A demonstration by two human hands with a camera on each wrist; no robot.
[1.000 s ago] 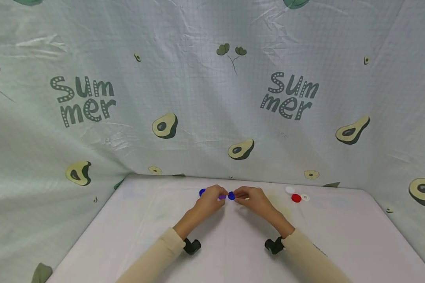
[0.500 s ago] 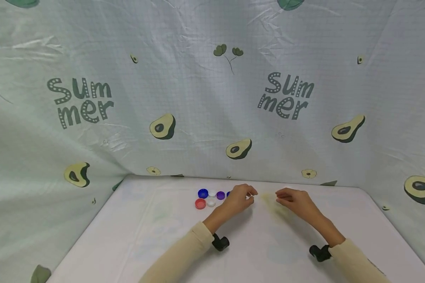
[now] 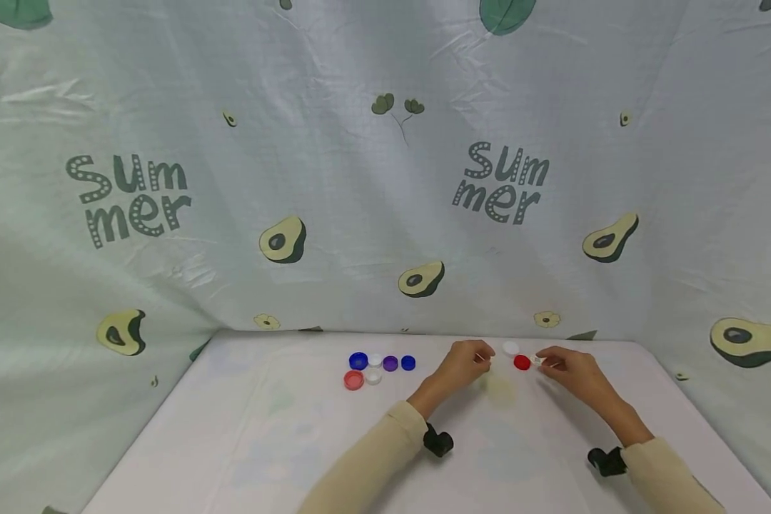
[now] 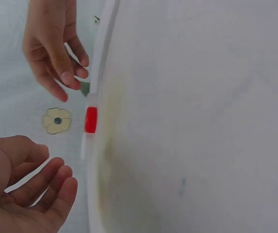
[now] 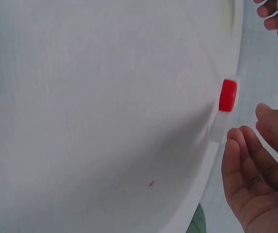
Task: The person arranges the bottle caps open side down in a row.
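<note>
My right hand is at the right group of round plastic bottle caps, fingertips beside a white cap. In the right wrist view its thumb stands apart from the fingers, which are close to that white cap; whether they touch it I cannot tell. A red cap lies just left of it, and another white cap sits behind. My left hand hovers left of these caps, fingers loosely bent, with nothing seen between them in the left wrist view.
A left group lies on the white table: a large blue cap, a purple cap, a smaller blue cap, a red cap and two white caps. A printed curtain hangs behind the table.
Both hands have left the small blue cap, which now lies at the right end of the left group. They have moved right, toward the red and white caps.
</note>
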